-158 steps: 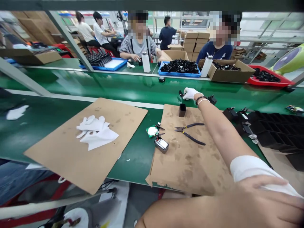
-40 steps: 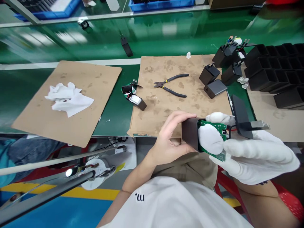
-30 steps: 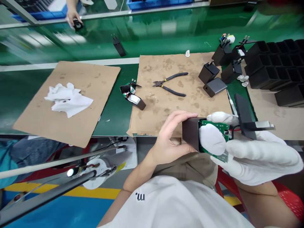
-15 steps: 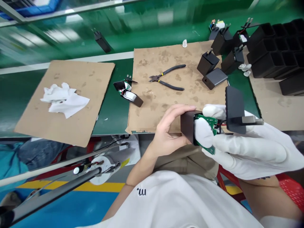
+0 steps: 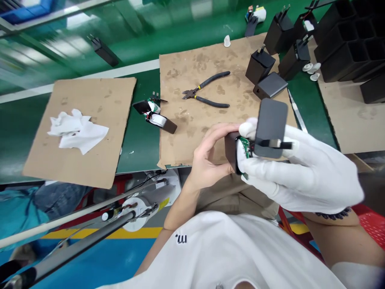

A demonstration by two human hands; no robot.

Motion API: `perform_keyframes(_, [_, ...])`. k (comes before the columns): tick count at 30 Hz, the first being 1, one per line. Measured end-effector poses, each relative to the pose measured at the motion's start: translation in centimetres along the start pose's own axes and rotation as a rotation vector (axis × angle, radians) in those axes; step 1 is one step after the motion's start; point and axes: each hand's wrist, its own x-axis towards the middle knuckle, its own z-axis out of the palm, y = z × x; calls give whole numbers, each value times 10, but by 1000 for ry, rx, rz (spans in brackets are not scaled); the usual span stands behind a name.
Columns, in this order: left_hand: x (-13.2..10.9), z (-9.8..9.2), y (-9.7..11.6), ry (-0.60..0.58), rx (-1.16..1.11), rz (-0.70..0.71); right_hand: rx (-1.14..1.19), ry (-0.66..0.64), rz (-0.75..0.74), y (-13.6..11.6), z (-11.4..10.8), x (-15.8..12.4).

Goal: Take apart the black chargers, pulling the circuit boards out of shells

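Note:
My bare left hand (image 5: 210,156) grips a dark charger housing (image 5: 231,150) by its sides. My right hand (image 5: 294,172), in a white glove, pinches the green circuit board (image 5: 245,146), which sits partly inside the housing's open end. White padding covers part of the board, and fingers hide much of it. A black plug cover (image 5: 272,124) with metal prongs hangs from short wires over the gloved fingers. Beyond the hands, pliers (image 5: 207,91) with black handles lie spread on cardboard. An opened charger (image 5: 156,114) with its board showing lies left of them.
Several black chargers (image 5: 260,66) stand at the right, beside rows of empty black housings (image 5: 343,48). Tweezers (image 5: 297,110) lie right of the cardboard mat (image 5: 180,148). Crumpled white cloth (image 5: 80,130) rests on the left cardboard (image 5: 45,168). White finger cots (image 5: 313,70) lie near the housings.
The board has gone deeper into the housing, and less of it shows. The plug cover has swung closer to the housing, its flat face turned up. The view has shifted slightly.

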Motion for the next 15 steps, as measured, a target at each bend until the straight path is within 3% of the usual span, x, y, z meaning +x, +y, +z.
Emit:
perform_keyframes(3, [-5,0,-8,43,-14,-139,-254,-184,-157,11,-3,-2])
perform_keyframes(5, [-8,-1,-14,62,-65,-246,-337,-237,-204,18,-11,-6])
perform_keyframes(11, [-12,-10,-16,-58,-277,-421,-374,53,-260,36,-37,-1])
perform_keyframes(15, [-4,-15,-11,-233,-290,-466,-171,-165,-189,54,-34,15])
